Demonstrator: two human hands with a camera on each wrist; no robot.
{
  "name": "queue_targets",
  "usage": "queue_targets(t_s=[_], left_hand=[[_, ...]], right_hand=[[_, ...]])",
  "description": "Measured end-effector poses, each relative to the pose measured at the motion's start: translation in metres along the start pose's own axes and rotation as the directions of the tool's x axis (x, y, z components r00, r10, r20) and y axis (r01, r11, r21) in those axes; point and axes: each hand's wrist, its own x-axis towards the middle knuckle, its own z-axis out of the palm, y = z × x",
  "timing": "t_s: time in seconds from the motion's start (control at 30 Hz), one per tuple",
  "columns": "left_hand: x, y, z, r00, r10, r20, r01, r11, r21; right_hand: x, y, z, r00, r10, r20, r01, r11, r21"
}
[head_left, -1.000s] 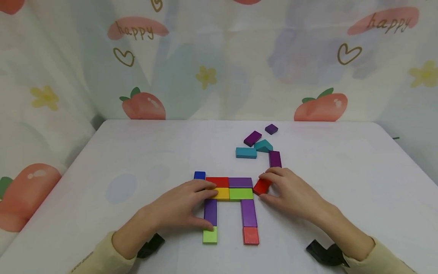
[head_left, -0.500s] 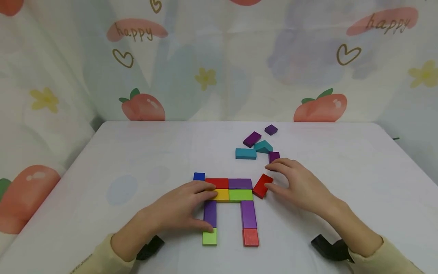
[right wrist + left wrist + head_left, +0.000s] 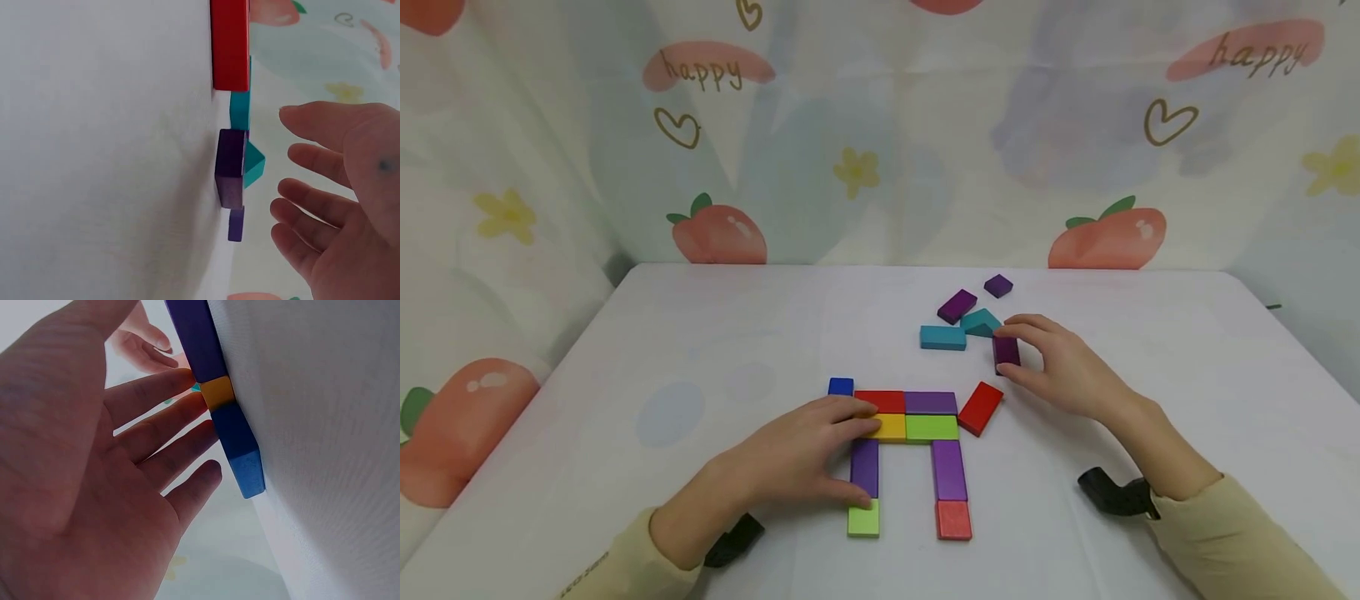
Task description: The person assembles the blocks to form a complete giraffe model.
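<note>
A pale curtain [image 3: 917, 125], printed with fruit, hearts, flowers and the word "happy", hangs behind a white surface [image 3: 1150, 350].

Head view: flat blocks lie mid-surface. A red block [image 3: 887, 402] and a purple block [image 3: 930, 403] sit end to end; a yellow block [image 3: 892, 427] and green block [image 3: 932, 428] adjoin them on the near side. A blue block [image 3: 841, 387] stands at their left end. Two legs run toward the person: violet block [image 3: 864, 471] then lime block [image 3: 863, 521] on the left, lilac block [image 3: 949, 471] then pink block [image 3: 953, 521] on the right. The left hand [image 3: 805, 446] lies relaxed across the left end, gripping nothing. A scarlet block [image 3: 981, 408] slants at the right end. Farther off, the right hand [image 3: 1067, 367] is at the dark block [image 3: 1007, 357], fingers and thumb parted. Beyond lie a teal block [image 3: 942, 337], teal wedge [image 3: 980, 322], plum block [image 3: 957, 307] and small block [image 3: 998, 286].

Left wrist view: the fingers are spread, nearly straight, tips along the blocks' edge.

Right wrist view: the fingers are loosely bent and hold nothing; the dark block rests on the surface near the wedge.
</note>
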Motion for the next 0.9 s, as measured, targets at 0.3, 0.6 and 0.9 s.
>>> queue_targets(t_s=[0.3,0.6,0.9], left_hand=[[0.001,0.002,0.000,1.000,0.004,0.005,-0.004,1.000,0.009],[0.000,0.002,0.000,1.000,-0.006,0.003,0.006,1.000,0.011],[-0.001,0.001,-0.001,1.000,-0.002,0.000,0.002,1.000,0.021]], right_hand=[[-0.002,0.013,0.003,0.995,0.049,0.091,-0.051,0.998,0.022],[-0.002,0.017,0.005,0.993,0.035,0.114,-0.037,0.999,0.017],[-0.003,0.014,0.005,0.992,0.045,0.121,-0.047,0.999,0.018]])
